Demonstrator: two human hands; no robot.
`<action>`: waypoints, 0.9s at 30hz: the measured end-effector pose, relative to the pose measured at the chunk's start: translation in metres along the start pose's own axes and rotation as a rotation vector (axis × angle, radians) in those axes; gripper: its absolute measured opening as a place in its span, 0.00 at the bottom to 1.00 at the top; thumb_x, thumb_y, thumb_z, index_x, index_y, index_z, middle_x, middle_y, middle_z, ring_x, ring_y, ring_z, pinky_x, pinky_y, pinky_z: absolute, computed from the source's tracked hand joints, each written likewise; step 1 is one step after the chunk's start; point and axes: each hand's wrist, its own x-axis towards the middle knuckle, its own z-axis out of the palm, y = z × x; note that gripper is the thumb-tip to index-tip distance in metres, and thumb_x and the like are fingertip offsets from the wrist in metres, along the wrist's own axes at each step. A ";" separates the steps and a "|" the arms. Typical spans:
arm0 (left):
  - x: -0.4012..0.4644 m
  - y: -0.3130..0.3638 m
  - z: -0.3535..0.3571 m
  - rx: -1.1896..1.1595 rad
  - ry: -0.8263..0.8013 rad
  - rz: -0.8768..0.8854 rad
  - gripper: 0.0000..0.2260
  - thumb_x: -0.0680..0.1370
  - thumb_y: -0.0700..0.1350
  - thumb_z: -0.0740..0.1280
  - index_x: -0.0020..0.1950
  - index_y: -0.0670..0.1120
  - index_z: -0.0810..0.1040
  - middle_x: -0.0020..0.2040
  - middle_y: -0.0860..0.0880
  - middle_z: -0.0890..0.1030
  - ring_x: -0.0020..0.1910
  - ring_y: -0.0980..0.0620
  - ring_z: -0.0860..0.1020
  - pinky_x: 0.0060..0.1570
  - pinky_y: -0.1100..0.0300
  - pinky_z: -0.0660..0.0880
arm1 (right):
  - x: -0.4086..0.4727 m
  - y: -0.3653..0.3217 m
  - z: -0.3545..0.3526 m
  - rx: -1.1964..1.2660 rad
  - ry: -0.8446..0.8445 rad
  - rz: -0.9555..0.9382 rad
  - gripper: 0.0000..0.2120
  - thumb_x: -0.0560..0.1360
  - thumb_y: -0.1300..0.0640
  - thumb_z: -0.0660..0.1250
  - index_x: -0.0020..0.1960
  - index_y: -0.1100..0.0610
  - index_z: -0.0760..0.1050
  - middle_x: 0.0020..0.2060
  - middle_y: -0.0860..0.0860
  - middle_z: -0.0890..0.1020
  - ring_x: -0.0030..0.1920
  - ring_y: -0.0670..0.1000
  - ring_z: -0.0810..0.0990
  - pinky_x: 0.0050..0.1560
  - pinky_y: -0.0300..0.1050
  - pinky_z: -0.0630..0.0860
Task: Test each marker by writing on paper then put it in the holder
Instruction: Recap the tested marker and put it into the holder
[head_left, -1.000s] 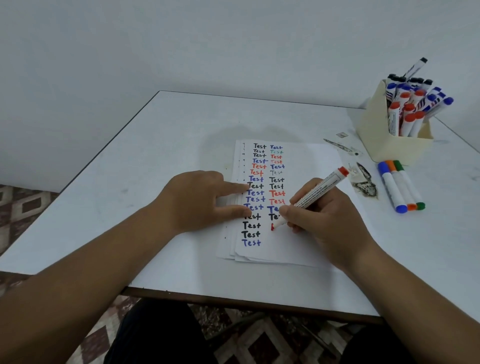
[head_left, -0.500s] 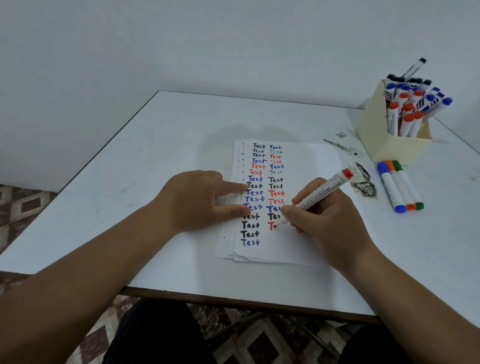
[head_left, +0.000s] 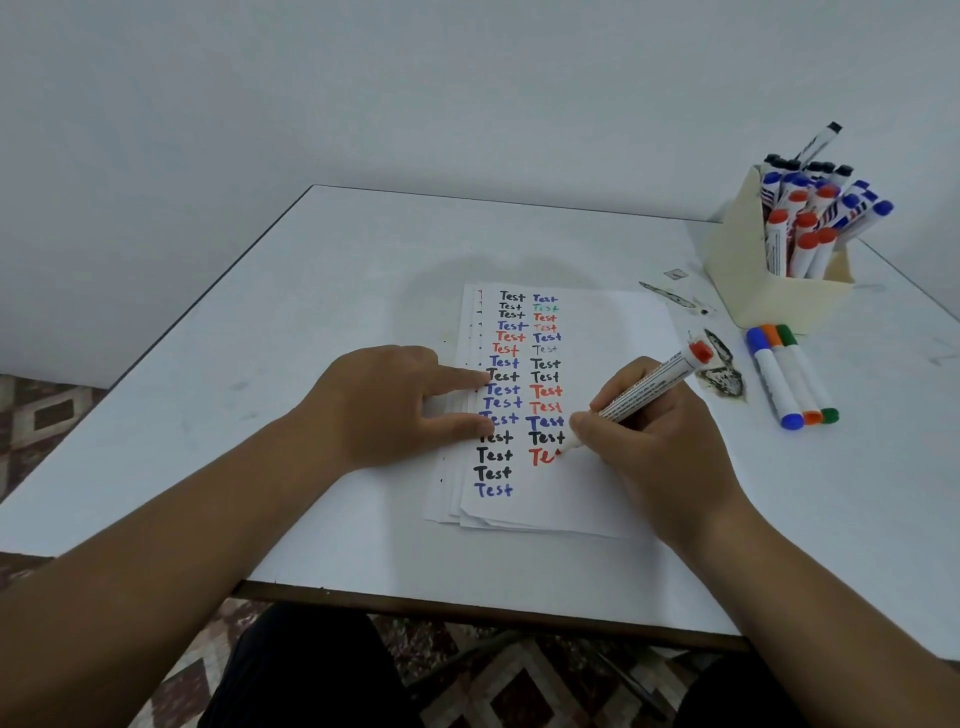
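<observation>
My right hand (head_left: 652, 441) grips a red marker (head_left: 649, 387), its cap end up and to the right, its tip on the paper (head_left: 597, 499) beside fresh red letters "Te". The paper stack carries two columns of "Test" in black, blue, red and green. My left hand (head_left: 384, 405) lies flat on the paper's left edge, fingers spread, holding nothing. A cream holder (head_left: 748, 280) at the back right is packed with several capped markers. Three markers, blue (head_left: 771, 379), orange (head_left: 792, 376) and green (head_left: 810, 374), lie side by side in front of the holder.
Torn wrapper scraps (head_left: 722, 371) lie between the paper and the three loose markers, with a thin strip (head_left: 672, 299) farther back. The white table (head_left: 291, 322) ends at a front edge close to my lap; a wall stands behind.
The red marker's tip has moved right along the line, and red letters "Te" have appeared below the last black "Test". My left hand has stayed put.
</observation>
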 end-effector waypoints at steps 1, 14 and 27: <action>0.000 0.000 0.000 0.001 0.000 0.001 0.34 0.66 0.82 0.47 0.67 0.74 0.69 0.38 0.60 0.70 0.39 0.61 0.70 0.37 0.65 0.61 | 0.000 0.000 0.000 0.001 0.009 0.004 0.09 0.72 0.60 0.75 0.41 0.56 0.74 0.33 0.54 0.80 0.35 0.51 0.77 0.37 0.46 0.75; 0.001 -0.002 0.002 -0.001 0.008 0.000 0.34 0.65 0.82 0.46 0.67 0.74 0.68 0.38 0.59 0.71 0.39 0.60 0.71 0.37 0.62 0.63 | -0.002 -0.003 0.001 -0.003 0.003 -0.005 0.09 0.72 0.63 0.74 0.39 0.57 0.74 0.32 0.51 0.80 0.34 0.46 0.77 0.34 0.36 0.74; 0.001 0.000 0.002 0.005 0.019 0.015 0.35 0.65 0.82 0.46 0.68 0.74 0.68 0.38 0.59 0.70 0.40 0.60 0.70 0.36 0.67 0.60 | -0.001 -0.003 0.000 0.071 0.026 0.009 0.09 0.71 0.67 0.72 0.38 0.60 0.73 0.28 0.50 0.77 0.30 0.46 0.72 0.31 0.36 0.70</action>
